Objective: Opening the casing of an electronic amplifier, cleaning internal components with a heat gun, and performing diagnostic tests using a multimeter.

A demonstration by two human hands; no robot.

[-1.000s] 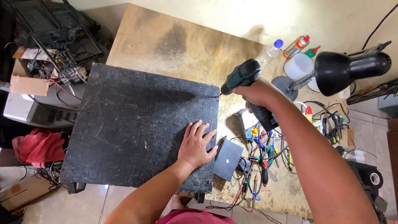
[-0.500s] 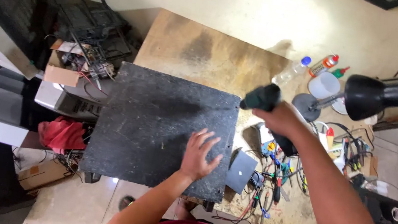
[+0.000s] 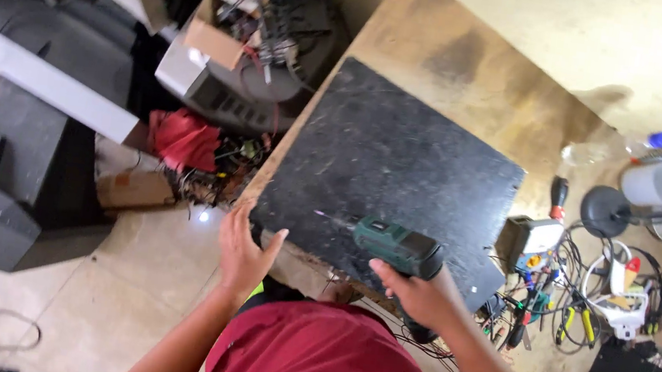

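A: Where is the drill (image 3: 395, 247) held?

B: It is gripped in the right hand (image 3: 419, 293), fingers wrapped round the handle, over the near edge of the black panel (image 3: 393, 156) on the bench (image 3: 480, 70). Its long axis is laid leftward, the bit pointed toward the panel's near-left corner.

A: And the left hand (image 3: 243, 251)?

B: It is spread open at that corner, nothing pinched, just beside the bit tip, so it is nearer the corner.

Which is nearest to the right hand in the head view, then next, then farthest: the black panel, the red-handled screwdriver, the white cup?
1. Black panel, directly ahead of the right hand holding the green drill.
2. Red-handled screwdriver, off the panel's right edge.
3. White cup, far right, by the wall.
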